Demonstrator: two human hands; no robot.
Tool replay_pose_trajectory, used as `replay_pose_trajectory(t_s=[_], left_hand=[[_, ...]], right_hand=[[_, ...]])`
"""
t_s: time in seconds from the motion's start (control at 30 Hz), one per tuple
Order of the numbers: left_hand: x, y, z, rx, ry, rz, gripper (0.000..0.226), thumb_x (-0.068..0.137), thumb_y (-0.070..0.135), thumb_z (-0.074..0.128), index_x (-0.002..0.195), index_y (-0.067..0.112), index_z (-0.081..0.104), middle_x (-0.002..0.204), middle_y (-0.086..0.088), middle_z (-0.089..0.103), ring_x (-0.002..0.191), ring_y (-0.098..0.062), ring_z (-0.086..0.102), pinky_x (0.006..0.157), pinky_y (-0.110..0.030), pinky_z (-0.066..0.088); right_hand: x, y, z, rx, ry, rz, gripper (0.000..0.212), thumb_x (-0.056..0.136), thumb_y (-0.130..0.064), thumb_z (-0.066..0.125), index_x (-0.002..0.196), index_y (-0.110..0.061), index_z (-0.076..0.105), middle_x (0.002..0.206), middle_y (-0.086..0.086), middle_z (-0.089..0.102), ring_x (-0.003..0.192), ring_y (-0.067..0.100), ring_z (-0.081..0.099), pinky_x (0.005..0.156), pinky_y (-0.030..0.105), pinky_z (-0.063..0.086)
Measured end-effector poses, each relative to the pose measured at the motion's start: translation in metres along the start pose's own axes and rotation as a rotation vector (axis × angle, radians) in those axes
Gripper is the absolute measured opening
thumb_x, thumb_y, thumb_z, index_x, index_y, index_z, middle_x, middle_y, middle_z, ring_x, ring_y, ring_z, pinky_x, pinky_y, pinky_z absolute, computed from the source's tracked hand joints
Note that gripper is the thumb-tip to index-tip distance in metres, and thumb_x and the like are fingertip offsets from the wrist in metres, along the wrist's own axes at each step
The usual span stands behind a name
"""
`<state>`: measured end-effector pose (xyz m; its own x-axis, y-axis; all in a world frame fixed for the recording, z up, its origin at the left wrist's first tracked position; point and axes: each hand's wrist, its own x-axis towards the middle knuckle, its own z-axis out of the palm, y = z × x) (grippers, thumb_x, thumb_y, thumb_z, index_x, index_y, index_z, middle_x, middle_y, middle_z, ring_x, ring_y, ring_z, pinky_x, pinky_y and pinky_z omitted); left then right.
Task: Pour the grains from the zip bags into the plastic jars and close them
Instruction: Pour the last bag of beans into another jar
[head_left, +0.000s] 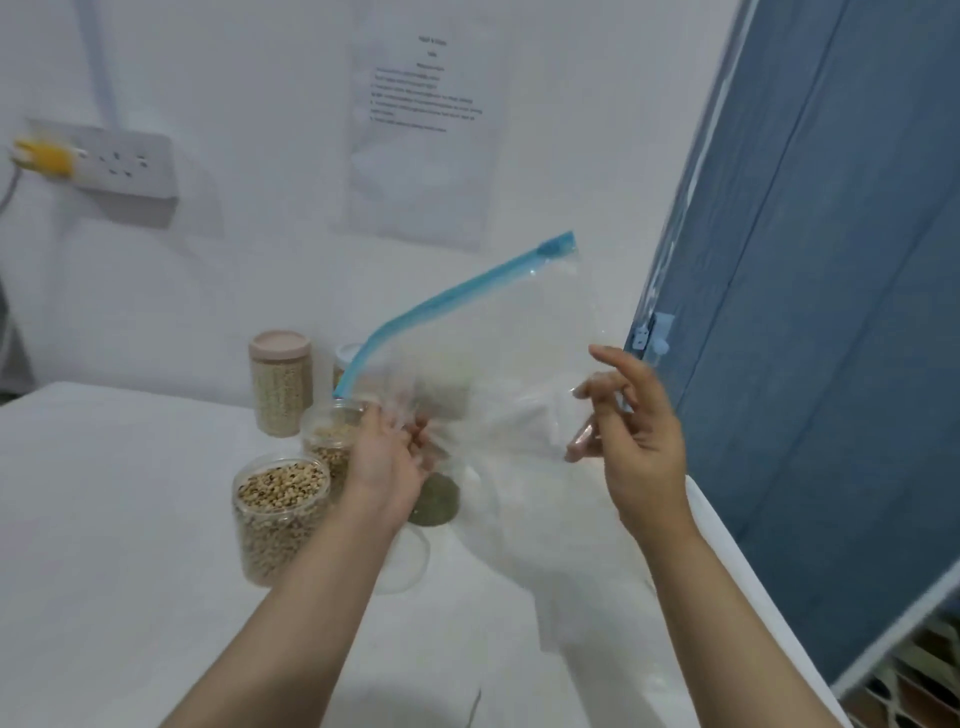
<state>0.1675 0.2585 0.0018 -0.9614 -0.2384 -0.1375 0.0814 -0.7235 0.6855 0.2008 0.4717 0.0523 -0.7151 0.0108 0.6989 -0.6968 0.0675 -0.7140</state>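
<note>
Zip bag (483, 353), clear with a blue strip along its top, is up in the air over the white surface (130, 519). It looks empty. The left hand (387, 462) holds its bunched lower corner. The right hand (631, 431) pinches the other side, with its other fingers spread. One open jar (280, 514) full of beans stands just beside the left hand. Another jar with a pink lid (280, 382) stands behind. Paper (423, 130) on the wall has writing too blurry to read.
</note>
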Motion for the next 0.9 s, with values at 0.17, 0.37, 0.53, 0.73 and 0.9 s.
replay_pose_trajectory(t_s=[0.17, 0.37, 0.53, 0.73, 0.9], left_hand=[[0.000, -0.022, 0.012, 0.825, 0.113, 0.298, 0.067, 0.088, 0.080, 0.021, 0.142, 0.047, 0.043, 0.148, -0.004, 0.033, 0.144, -0.030, 0.026, 0.118, -0.051, 0.021], [-0.009, -0.050, -0.011, 0.945, -0.041, 0.483, 0.066, 0.091, 0.049, 0.064, 0.148, 0.043, 0.034, 0.133, 0.008, 0.022, 0.122, -0.004, 0.028, 0.107, -0.024, 0.027], [-0.013, -0.083, -0.027, 0.827, -0.201, 0.117, 0.077, 0.082, 0.033, 0.080, 0.139, 0.055, 0.034, 0.147, 0.009, 0.030, 0.128, -0.020, 0.048, 0.071, -0.025, 0.051], [-0.015, -0.090, -0.020, 0.875, -0.261, 0.064, 0.064, 0.086, 0.006, 0.072, 0.138, 0.034, 0.048, 0.128, 0.010, 0.057, 0.063, 0.001, 0.057, 0.058, -0.016, 0.047], [-0.021, -0.081, -0.015, 1.022, -0.175, 0.234, 0.070, 0.085, 0.000, 0.064, 0.145, 0.030, 0.043, 0.140, 0.007, 0.043, 0.120, -0.013, 0.049, 0.091, -0.017, 0.041]], right_hand=[[-0.004, 0.012, 0.000, 0.305, 0.155, 0.464, 0.036, 0.101, 0.001, 0.043, 0.113, -0.015, 0.072, 0.075, -0.006, 0.056, 0.053, 0.013, 0.051, 0.054, 0.024, 0.051], [-0.013, 0.049, -0.031, 0.303, 0.239, 0.689, 0.052, 0.093, -0.002, 0.061, 0.142, -0.018, 0.052, 0.105, 0.000, 0.054, 0.059, 0.004, 0.054, 0.066, 0.019, 0.053], [-0.020, 0.069, -0.055, 0.228, 0.255, 0.720, 0.063, 0.091, 0.004, 0.062, 0.146, -0.022, 0.047, 0.141, -0.001, 0.050, 0.091, 0.007, 0.064, 0.076, 0.020, 0.053], [-0.034, 0.098, -0.077, -0.032, 0.143, 0.736, 0.066, 0.090, 0.004, 0.057, 0.142, -0.036, 0.049, 0.141, -0.009, 0.045, 0.097, 0.014, 0.060, 0.071, 0.019, 0.054], [-0.041, 0.115, -0.091, -0.349, -0.083, 0.641, 0.060, 0.097, -0.025, 0.063, 0.148, -0.041, 0.036, 0.154, -0.021, 0.022, 0.109, 0.012, 0.057, 0.085, 0.016, 0.047]])
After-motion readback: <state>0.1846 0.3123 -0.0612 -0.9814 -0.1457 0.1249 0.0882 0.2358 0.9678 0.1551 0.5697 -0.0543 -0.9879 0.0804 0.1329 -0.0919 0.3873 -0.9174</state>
